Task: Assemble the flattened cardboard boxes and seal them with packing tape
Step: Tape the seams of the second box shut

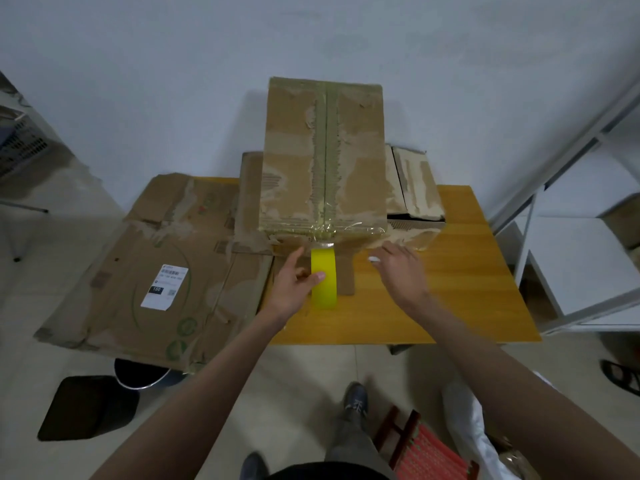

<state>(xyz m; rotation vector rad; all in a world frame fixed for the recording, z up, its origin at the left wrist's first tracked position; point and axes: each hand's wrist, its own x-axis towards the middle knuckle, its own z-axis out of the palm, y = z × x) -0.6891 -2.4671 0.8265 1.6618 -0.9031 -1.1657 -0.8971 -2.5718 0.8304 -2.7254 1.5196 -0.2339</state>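
Observation:
An assembled cardboard box (pixel 291 161) stands on the wooden table (pixel 478 271), its top seam covered by a strip of clear tape that runs down over the near edge. A yellow roll of packing tape (pixel 325 289) hangs at the box's near face, still joined to that strip. My left hand (pixel 294 285) grips the roll from its left side, thumb across the front. My right hand (pixel 401 271) hovers just right of the roll near the box's lower right corner, fingers loosely spread and holding nothing.
Flattened cardboard boxes (pixel 145 271) lie over the table's left end and overhang it. Another box (pixel 415 181) sits behind the assembled one at the right. White shelving (pixel 571 237) stands at the right. A red stool (pixel 426 448) and a black bin (pixel 138 372) are on the floor.

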